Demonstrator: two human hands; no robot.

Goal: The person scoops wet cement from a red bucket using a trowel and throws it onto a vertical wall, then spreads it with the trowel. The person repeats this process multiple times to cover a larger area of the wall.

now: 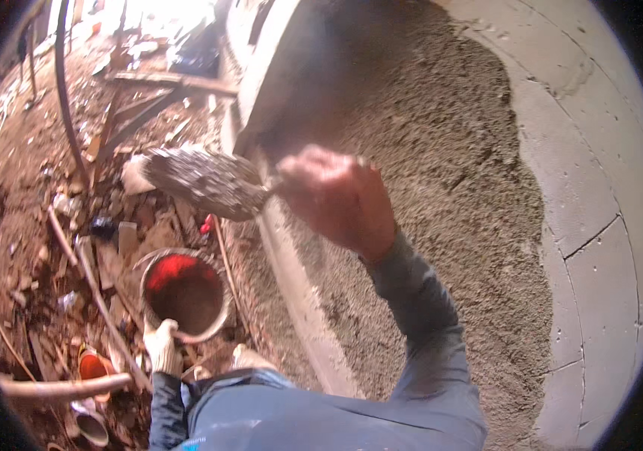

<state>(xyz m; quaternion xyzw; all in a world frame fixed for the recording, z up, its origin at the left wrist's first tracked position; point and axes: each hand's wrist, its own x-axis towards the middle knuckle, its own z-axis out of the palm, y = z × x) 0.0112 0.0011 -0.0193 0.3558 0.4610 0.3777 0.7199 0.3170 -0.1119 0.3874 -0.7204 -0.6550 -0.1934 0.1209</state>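
My right hand (pixel 336 194), bare, is closed round the handle of a trowel (pixel 255 197). A wet grey heap of mortar (pixel 201 180) covers most of its blade, which points left. The hand is raised in front of a wall with a rough coat of grey mortar (pixel 457 165). Lower left, my left hand (pixel 161 347) wears a pale glove and grips the near rim of a round bucket (pixel 222 314). The bucket's inner wall looks red at the far side, with grey-brown stuff in it.
Bare pale blockwork (pixel 592 195) with joint lines borders the mortar on the right. A pale ledge (pixel 299 301) runs along the wall's left edge. Rubble ground (pixel 28 248) holds poles, a wooden frame (pixel 171 81), an orange container (pixel 96 366) and a thick pole (pixel 66 388).
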